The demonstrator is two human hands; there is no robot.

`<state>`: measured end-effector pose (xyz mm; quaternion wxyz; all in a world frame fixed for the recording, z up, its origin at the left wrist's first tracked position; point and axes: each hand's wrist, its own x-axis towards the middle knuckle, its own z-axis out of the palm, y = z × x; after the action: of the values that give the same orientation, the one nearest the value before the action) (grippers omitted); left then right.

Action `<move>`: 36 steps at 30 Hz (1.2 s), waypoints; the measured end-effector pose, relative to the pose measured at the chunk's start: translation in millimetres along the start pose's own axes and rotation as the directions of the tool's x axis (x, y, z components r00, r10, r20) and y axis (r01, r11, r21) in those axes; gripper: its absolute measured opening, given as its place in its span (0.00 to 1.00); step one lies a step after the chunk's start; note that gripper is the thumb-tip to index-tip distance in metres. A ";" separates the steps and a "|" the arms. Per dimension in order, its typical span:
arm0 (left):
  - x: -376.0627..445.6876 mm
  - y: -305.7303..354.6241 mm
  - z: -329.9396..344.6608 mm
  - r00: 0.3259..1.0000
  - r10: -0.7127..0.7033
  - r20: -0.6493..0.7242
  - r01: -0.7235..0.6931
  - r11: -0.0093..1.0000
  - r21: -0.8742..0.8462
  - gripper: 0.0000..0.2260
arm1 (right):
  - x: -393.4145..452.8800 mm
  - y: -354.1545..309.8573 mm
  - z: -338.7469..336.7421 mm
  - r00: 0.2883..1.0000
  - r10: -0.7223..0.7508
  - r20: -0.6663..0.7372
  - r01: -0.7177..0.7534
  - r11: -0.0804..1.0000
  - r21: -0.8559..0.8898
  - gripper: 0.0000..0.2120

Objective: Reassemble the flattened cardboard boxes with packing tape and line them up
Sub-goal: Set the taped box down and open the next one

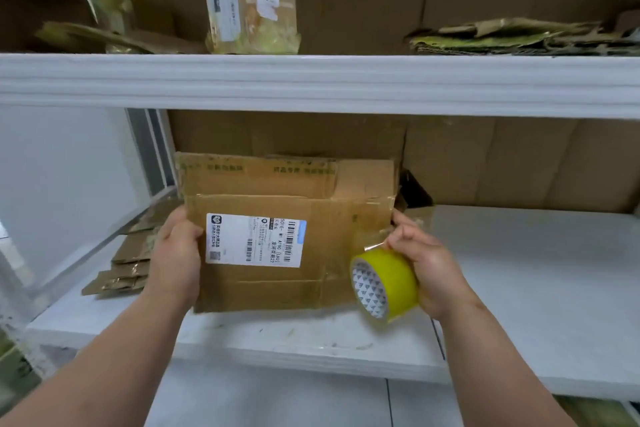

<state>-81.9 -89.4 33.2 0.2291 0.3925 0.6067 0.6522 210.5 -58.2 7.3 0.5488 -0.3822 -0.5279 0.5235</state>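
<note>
A brown cardboard box with a white shipping label stands on the white lower shelf, its flaps up at the back. My left hand grips the box's left edge. My right hand holds a yellow tape roll beside the box's right edge, with its fingertips touching that edge. A short strip of clear tape runs from the roll toward the box's right side.
Flattened cardboard pieces lie on the shelf left of the box. On the upper shelf stand a taped box, crumpled boxes at left and a stack of flattened cardboard at right. Cardboard sheets line the back.
</note>
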 end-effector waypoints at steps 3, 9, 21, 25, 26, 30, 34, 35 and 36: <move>-9.9 -6.5 3.7 0.988 -0.052 0.148 0.054 0.998 -0.012 0.15 | -18.6 -6.0 -8.8 0.994 -0.033 -0.102 0.032 0.999 -0.012 0.15; -54.5 -16.9 38.7 0.883 -0.066 0.464 0.064 0.998 0.019 0.18 | -64.9 1.6 -33.4 0.968 -0.114 -0.222 0.056 0.966 -0.252 0.18; -115.5 6.1 126.2 0.813 0.119 0.570 -0.295 0.928 0.227 0.33 | -76.7 -30.4 -141.8 0.940 -0.120 -0.320 0.006 0.942 -0.337 0.13; -129.4 5.9 157.4 0.801 0.133 0.584 -0.357 0.889 0.287 0.30 | -66.9 -23.2 -184.9 0.957 -0.113 -0.267 0.023 0.948 -0.319 0.15; -129.0 5.5 162.9 0.806 0.129 0.578 -0.367 0.875 0.315 0.28 | -65.9 -22.1 -193.0 0.964 -0.106 -0.244 0.030 0.955 -0.295 0.15; -119.7 7.3 171.8 0.875 0.046 0.481 -0.293 0.842 0.452 0.22 | -62.5 -20.3 -218.5 0.973 -0.172 -0.152 0.116 0.940 -0.320 0.13; -122.8 12.3 181.5 0.893 0.054 0.447 -0.293 0.824 0.485 0.19 | -57.0 -25.4 -231.0 0.975 -0.221 0.027 0.194 0.787 -0.586 0.14; -126.5 14.2 186.2 0.884 0.081 0.461 -0.309 0.841 0.444 0.18 | -53.3 -25.0 -233.2 0.978 -0.198 0.064 0.194 0.760 -0.621 0.12; -129.8 15.6 191.0 0.868 0.103 0.486 -0.313 0.873 0.374 0.18 | -48.1 -22.8 -235.8 0.981 -0.176 0.086 0.191 0.761 -0.620 0.10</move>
<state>147.9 -75.7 9.5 0.1948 0.6392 0.6210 0.4098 450.4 -77.5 -14.6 0.4334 -0.4829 -0.7126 0.2668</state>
